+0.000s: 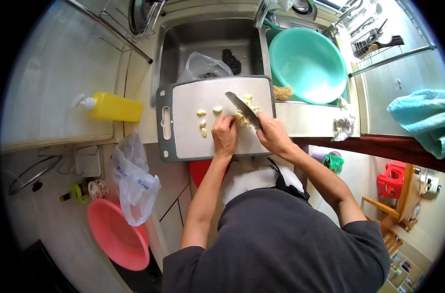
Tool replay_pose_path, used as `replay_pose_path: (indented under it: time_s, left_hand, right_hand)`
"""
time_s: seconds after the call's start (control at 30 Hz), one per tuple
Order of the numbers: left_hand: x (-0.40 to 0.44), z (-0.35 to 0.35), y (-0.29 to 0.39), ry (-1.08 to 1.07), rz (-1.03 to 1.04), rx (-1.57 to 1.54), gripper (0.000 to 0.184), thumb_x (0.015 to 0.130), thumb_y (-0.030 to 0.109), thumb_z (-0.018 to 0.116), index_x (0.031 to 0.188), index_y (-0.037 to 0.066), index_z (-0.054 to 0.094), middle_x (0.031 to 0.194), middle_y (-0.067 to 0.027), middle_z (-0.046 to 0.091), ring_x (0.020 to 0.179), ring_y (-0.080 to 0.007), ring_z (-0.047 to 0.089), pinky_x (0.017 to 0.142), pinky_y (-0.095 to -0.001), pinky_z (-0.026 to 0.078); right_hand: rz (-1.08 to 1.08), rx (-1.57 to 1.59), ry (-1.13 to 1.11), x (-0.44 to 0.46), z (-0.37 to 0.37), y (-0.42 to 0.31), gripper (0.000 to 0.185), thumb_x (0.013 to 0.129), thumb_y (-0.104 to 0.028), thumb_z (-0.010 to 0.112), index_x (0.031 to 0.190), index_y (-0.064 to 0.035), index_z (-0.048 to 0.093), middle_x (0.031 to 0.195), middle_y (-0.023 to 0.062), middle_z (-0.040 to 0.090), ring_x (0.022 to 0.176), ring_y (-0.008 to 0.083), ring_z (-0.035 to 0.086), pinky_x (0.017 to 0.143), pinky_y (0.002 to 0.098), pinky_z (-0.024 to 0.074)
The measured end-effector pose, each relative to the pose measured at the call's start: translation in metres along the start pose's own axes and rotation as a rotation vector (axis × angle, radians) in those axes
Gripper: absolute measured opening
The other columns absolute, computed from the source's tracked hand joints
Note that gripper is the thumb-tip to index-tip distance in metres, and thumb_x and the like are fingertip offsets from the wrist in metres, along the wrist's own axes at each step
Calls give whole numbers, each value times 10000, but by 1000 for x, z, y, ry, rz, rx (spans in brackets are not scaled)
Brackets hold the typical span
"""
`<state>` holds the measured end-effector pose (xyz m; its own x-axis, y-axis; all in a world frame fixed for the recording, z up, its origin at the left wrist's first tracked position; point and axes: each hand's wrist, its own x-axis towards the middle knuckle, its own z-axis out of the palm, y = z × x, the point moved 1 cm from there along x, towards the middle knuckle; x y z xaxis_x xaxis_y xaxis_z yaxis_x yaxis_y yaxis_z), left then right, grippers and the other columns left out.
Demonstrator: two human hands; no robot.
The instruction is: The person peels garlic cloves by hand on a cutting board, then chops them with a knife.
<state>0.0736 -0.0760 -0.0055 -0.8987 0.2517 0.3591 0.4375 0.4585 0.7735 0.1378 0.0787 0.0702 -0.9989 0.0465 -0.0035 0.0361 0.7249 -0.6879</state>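
A white cutting board (190, 139) with a grey rim lies across the front of the sink. My right hand (274, 134) is wrapped round the handle of a knife (242, 105), whose dark blade points up and to the left over the board. Chopped garlic pieces (248, 100) lie beside and under the blade. My left hand (225, 133) rests on the board just left of the blade, its fingers curled together; what they hold, if anything, is hidden. Several whole garlic cloves (203, 123) lie to the left of that hand.
Behind the board, the steel sink (178, 41) holds a clear plastic bag (203, 66) and a dark scrubber (231, 61). A green basin (308, 63) stands at right. A yellow pump bottle (116, 107) lies left. Crumpled foil (344, 122) sits on the right counter.
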Motion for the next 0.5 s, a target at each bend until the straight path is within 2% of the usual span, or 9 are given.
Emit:
replay_pose_path:
  time_s: [0.03,0.1,0.2,0.27,0.43,0.5]
  left_hand:
    - [2,2,2,-2,2,-3,98,779,10,655,875,-12,660,814,-144,632,703,-288,631,642,-358,495]
    - [4,5,3,-65,-105,-27,47,784,9,627,825,-13,634,802,-161,626,776,-357,604,700,-426,476]
    - [5,7,4,-58,-74,-28,27,788,8,618,806,-11,625,809,-159,624,768,-360,598,690,-430,473]
    - [5,5,5,-55,-51,-25,30,787,6,618,809,-12,626,816,-159,624,766,-360,597,687,-429,472]
    - [8,3,8,-8,4,-48,40,781,5,622,818,-10,625,829,-160,621,759,-360,593,680,-431,471]
    - [4,4,7,-56,-71,-59,50,778,-3,618,827,-9,629,824,-158,619,763,-358,594,683,-433,472]
  right_hand:
    - [-35,-14,-7,0,2,-1,189,789,-18,491,964,44,458,756,269,586,735,453,587,671,517,460]
    - [-30,-21,-5,0,6,-1,189,792,-19,493,966,41,456,759,262,590,736,452,589,669,515,463]
    - [-69,-80,38,2,16,1,181,792,-20,498,958,36,454,766,256,594,740,451,590,669,518,463]
    - [18,-175,-23,7,24,-1,177,791,-22,503,952,33,454,776,252,598,743,449,591,681,522,460]
    - [-3,-89,-37,14,8,1,170,791,-24,508,942,30,453,778,253,600,753,446,595,686,522,461]
    - [-14,-74,-45,12,6,0,167,792,-27,509,939,30,453,781,253,602,755,446,596,686,521,462]
